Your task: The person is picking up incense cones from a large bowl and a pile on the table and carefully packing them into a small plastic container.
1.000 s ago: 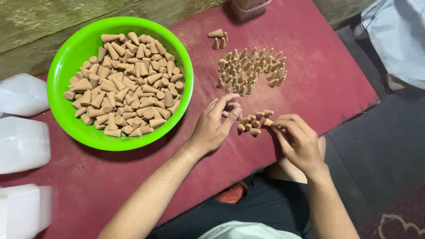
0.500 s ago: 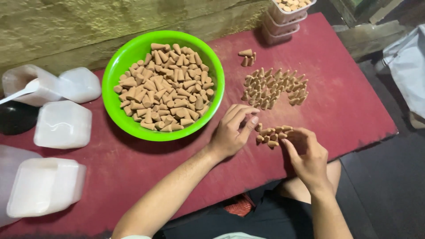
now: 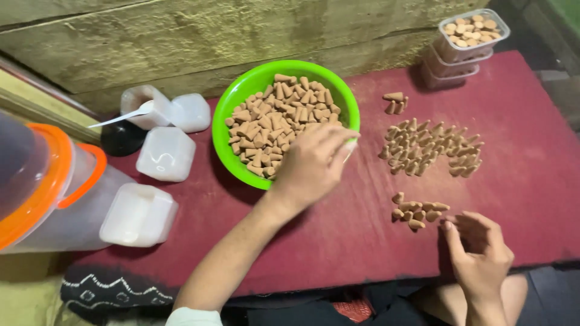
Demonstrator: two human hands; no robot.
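The left hand (image 3: 311, 166) is reaching over the near rim of the green bowl (image 3: 232, 99), fingers loosely spread above the brown cones (image 3: 275, 124), gripping nothing visible. The right hand (image 3: 480, 250) is resting on the red counter (image 3: 362, 241), fingers curled and empty, at five o'clock of a small cone cluster (image 3: 418, 211). A larger standing group (image 3: 432, 148) is sitting at twelve o'clock of that cluster.

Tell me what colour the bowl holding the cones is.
Bright green; the bowl shows clearly in the head view, with the left hand over its near rim.
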